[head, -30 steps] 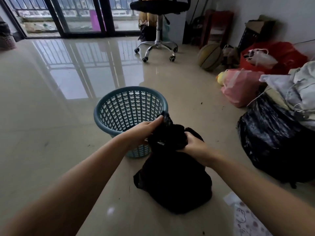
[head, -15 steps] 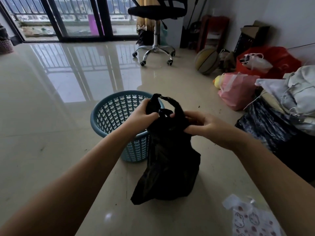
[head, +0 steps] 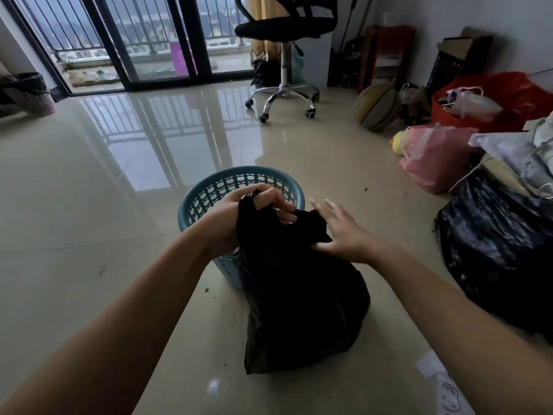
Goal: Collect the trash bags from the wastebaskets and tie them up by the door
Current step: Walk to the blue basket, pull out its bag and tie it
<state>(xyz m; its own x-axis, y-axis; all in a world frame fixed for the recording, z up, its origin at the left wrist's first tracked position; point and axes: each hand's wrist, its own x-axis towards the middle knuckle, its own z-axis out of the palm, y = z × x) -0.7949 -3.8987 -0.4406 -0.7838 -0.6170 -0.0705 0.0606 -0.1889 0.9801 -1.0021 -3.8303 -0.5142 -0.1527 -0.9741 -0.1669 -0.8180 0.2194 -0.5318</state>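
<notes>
Nearest the person, a black trash bag (head: 299,298) sits on the glossy floor (head: 89,229) at about 6 o'clock of the view, already lifted out of its wastebasket and bulging with its load. The left hand (head: 239,217) is clamped on one gathered handle of the bag's neck, fingers curled round the plastic and holding it up. The right hand (head: 338,232) lies at the other side of the neck with fingers spread and straight; its thumb side touches the plastic, but it grips nothing firmly.

Judged from this, the knot looks unfinished: the two ends are not seen crossed or drawn tight, so the tying of this bag is in hand rather than done.

Just behind the bag, touching it at 12 o'clock, stands the blue wastebasket (head: 215,193), with no liner showing inside, so that collection appears complete.

Farther off, at 10 o'clock by the glass door (head: 155,40), a second wastebasket (head: 33,94) has a dark liner over its rim, which seems to be left to collect.

At 3 o'clock a large black bag (head: 493,253) lies among clutter; whether it is tied cannot be told.
</notes>
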